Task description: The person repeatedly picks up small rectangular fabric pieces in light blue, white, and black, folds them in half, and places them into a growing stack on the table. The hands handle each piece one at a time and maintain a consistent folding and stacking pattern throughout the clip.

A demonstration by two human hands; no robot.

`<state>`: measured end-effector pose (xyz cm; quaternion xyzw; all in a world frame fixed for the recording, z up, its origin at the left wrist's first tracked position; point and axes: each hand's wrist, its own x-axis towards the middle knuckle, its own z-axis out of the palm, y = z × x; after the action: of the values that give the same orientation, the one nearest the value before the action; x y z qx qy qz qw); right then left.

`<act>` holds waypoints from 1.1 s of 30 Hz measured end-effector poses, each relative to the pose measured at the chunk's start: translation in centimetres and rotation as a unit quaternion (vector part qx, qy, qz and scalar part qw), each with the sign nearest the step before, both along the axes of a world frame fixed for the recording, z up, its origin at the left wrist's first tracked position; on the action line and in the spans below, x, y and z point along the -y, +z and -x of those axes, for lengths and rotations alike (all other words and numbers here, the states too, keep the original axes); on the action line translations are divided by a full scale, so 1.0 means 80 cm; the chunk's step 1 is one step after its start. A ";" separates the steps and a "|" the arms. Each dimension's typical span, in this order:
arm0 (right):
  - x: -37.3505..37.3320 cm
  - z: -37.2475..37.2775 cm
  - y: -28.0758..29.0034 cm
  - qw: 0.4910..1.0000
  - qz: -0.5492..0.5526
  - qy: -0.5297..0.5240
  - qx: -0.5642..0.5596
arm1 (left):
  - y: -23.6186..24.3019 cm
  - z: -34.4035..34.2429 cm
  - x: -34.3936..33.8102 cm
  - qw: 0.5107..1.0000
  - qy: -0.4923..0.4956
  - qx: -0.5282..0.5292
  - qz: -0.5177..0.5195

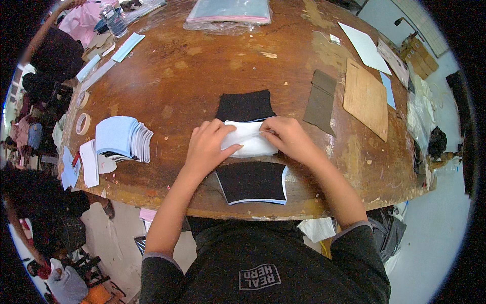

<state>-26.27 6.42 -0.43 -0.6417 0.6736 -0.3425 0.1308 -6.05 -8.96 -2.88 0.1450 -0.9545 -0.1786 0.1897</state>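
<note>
A folded white piece [249,147] lies on the table in front of me, between my hands. My left hand [210,147] rests on its left side, thumb and forefinger spread apart on the surface. At its upper right, the thumb and forefinger of my right hand [289,137] pinch a thin whitish edge or strip, which runs across the piece toward the left. Just beyond lies a black fabric piece [245,105] with curved sides. Nearer to me is another black piece [252,182], rimmed in white and light blue.
On the left stand a stack of light blue cut pieces [116,136], a white strip [89,163] and tape rolls [83,123]. To the right are a dark brown cloth [321,103] and a wooden board [365,99]. Clear plastic bags [230,11] lie at the far edge. People are at the left.
</note>
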 end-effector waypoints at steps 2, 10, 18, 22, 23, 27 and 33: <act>0.004 0.005 0.002 0.999 0.024 -0.030 0.033 | 0.001 0.003 0.000 1.000 0.020 0.001 -0.011; -0.007 0.024 0.054 0.931 0.114 -0.262 0.226 | 0.010 0.005 0.000 0.997 0.054 0.039 -0.040; -0.034 -0.035 0.085 0.939 0.044 -0.085 0.331 | 0.033 -0.007 0.013 0.947 -0.021 -0.149 -0.285; -0.050 -0.057 0.099 0.902 0.034 -0.063 0.425 | 0.068 -0.020 -0.024 0.789 -0.190 -0.085 -0.577; -0.053 -0.060 0.101 0.905 0.042 -0.080 0.417 | 0.075 -0.032 -0.042 0.844 -0.142 -0.131 -0.501; -0.086 -0.066 0.074 0.898 -0.083 -0.168 0.398 | 0.054 -0.069 -0.059 0.786 -0.020 -0.058 -0.615; -0.113 -0.089 0.047 0.868 -0.143 -0.173 0.443 | 0.057 -0.103 -0.098 0.894 0.082 -0.025 -0.440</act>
<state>-19.16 15.47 3.35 -0.2700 0.6866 -0.5078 0.4448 2.15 -1.11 1.65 0.2865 -0.7581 -0.5677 0.1446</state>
